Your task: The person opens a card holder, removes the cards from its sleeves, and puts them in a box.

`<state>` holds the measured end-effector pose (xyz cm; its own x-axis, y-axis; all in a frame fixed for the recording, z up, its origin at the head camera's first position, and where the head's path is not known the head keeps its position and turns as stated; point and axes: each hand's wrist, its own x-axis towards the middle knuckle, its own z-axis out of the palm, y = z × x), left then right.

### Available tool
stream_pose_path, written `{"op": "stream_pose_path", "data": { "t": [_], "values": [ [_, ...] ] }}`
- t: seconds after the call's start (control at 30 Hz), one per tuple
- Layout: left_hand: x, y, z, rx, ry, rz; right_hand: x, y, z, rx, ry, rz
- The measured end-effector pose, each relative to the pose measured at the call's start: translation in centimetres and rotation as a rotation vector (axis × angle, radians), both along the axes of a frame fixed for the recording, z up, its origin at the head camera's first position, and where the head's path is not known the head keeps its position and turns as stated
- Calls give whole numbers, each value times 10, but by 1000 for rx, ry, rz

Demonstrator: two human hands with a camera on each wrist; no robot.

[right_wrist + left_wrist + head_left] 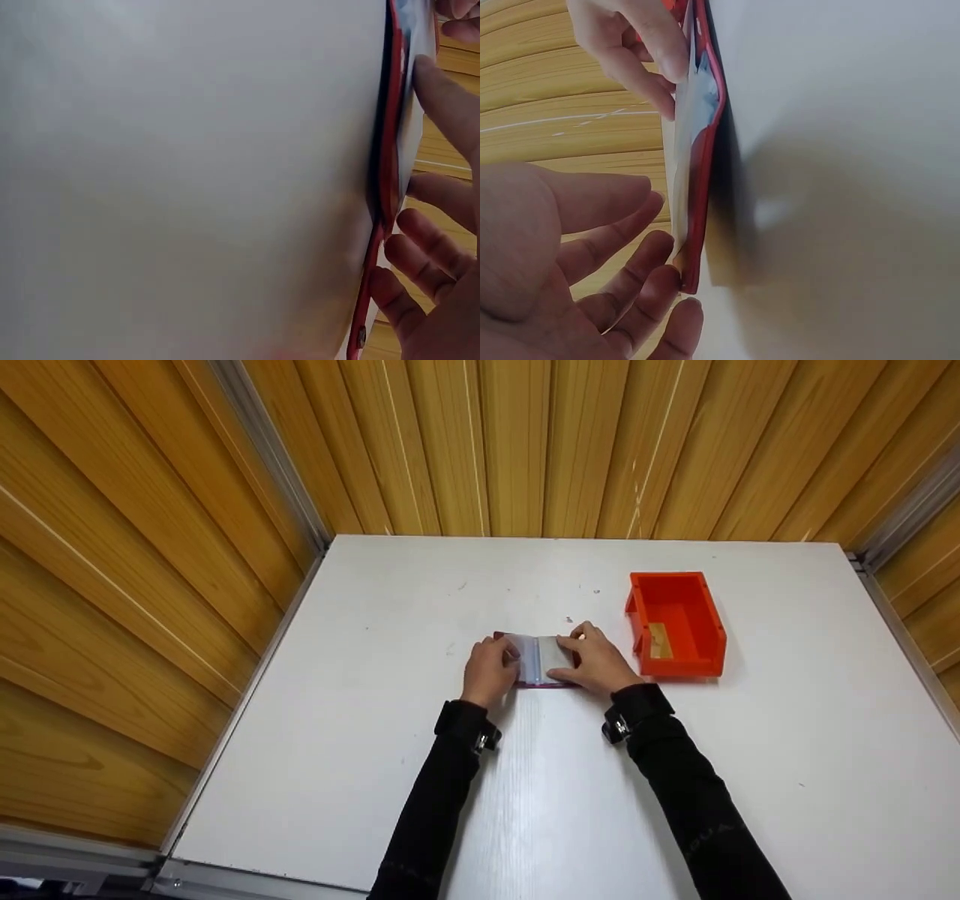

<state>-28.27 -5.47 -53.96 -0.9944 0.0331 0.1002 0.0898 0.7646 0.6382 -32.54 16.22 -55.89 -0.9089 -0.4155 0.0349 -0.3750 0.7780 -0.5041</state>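
Observation:
A small card holder with a dark red cover and clear plastic sleeves lies spread on the white table, its fold running between my hands. My left hand is at its left side; in the left wrist view the fingertips touch the cover's edge, while the thumb stands apart from it. Over the right half, my right hand rests its thumb and forefinger on the pale page. The right wrist view shows its thumb pressing near the fold and other fingertips at the red cover's edge.
To the right of my right hand stands an orange-red plastic bin, with a tan patch inside. Wood-patterned panels rise behind the white table and at its sides, with metal framing at the corners.

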Motion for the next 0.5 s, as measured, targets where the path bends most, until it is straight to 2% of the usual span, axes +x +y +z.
{"op": "stream_pose_path", "data": {
  "t": [0.33,0.5],
  "values": [
    [-1,-2,-3,22,-16,9,0,-4,1,-129,-34,-63],
    [-1,-2,-4,43,-24,12,3,-7,6,-227,-53,-153]
  ]
}}
